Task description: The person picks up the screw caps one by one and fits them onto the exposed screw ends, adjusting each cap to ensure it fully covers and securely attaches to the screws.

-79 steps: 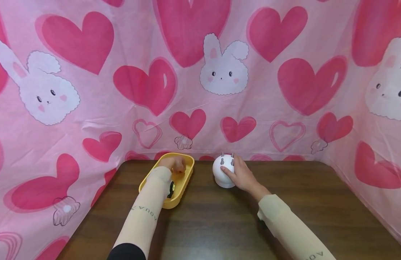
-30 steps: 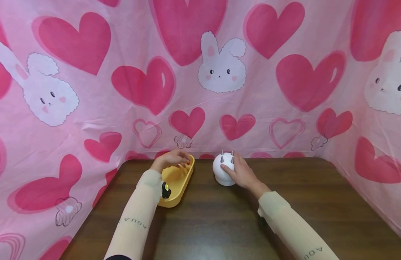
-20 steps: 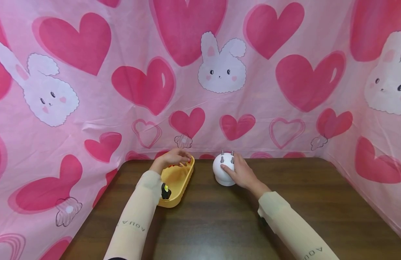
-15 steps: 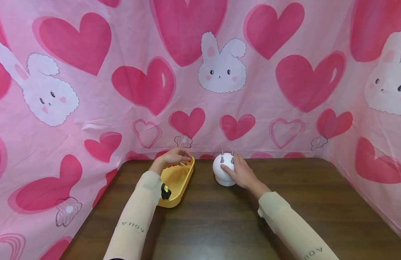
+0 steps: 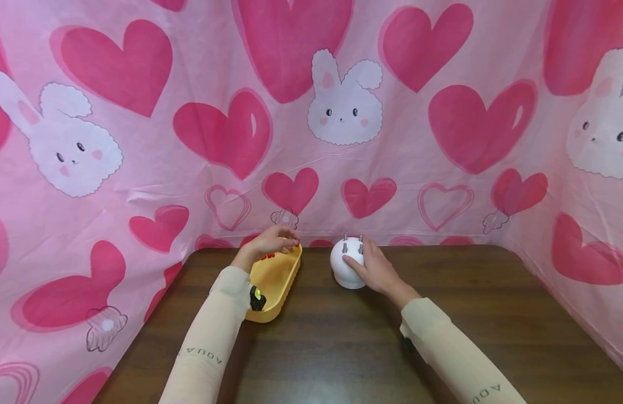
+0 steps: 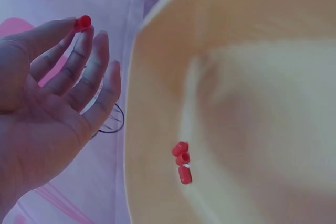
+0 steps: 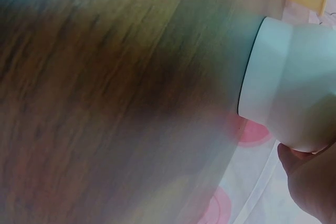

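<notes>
My left hand (image 5: 271, 241) is over the far end of a yellow tray (image 5: 278, 308). In the left wrist view its thumb and a fingertip pinch a small hollow red cap (image 6: 83, 23), while the other fingers are loosely bent. Several more red caps (image 6: 182, 162) lie together on the tray floor, apart from the hand. My right hand (image 5: 377, 269) grips the right side of a round white piece (image 5: 347, 275) standing on the table. Metal bolts (image 5: 345, 248) stick up from its top. In the right wrist view, its narrower base (image 7: 265, 69) touches the wood.
A brown wooden table (image 5: 341, 353) carries the tray and the white piece, with a gap of bare wood between them. A black item with a yellow-green spot (image 5: 258, 298) is at the tray's near end. Pink heart-print cloth (image 5: 412, 185) hangs close behind.
My left hand has come up from inside the tray with a red cap between its fingertips, and lately rose slightly more. The right hand and the white piece have stayed put.
</notes>
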`<control>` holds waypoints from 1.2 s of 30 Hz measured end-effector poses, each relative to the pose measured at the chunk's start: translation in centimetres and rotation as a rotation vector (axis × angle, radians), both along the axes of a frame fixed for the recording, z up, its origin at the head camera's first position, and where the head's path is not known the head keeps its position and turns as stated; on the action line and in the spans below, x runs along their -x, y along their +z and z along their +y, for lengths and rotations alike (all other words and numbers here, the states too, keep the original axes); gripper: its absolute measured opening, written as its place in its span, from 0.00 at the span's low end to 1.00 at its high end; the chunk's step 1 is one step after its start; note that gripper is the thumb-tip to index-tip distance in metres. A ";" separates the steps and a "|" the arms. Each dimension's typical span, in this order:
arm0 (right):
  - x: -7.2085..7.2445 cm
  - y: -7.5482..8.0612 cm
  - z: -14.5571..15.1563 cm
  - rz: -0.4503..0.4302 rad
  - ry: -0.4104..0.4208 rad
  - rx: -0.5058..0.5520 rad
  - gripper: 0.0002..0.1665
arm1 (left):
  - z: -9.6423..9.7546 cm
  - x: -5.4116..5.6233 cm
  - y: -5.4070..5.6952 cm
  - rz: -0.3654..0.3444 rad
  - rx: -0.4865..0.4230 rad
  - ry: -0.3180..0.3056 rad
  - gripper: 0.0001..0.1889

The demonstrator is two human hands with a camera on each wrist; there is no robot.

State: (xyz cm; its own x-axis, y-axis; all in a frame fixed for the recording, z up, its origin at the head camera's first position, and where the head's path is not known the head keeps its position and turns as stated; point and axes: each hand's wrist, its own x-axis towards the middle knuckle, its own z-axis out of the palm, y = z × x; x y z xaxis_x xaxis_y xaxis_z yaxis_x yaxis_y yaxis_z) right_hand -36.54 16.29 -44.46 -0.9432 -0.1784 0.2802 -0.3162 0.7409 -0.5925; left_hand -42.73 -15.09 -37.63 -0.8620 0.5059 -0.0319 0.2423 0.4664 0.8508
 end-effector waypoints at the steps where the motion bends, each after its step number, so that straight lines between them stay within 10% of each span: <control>1: 0.0 0.0 0.0 0.001 0.000 0.003 0.56 | 0.1 0.0 0.1 0.012 -0.005 0.001 0.15; 36: 0.0 -0.1 0.0 0.004 -0.016 0.006 0.59 | 4.4 -1.4 2.0 0.116 -0.216 0.097 0.18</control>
State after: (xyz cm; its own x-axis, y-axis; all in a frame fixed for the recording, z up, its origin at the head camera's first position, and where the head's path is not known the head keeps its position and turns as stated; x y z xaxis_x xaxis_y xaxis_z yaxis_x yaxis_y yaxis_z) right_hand -36.56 16.28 -44.60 -0.9447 -0.1615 0.2853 -0.3068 0.7425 -0.5955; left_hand -41.29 -10.69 -35.66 -0.8982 0.4053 0.1703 0.3075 0.3023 0.9023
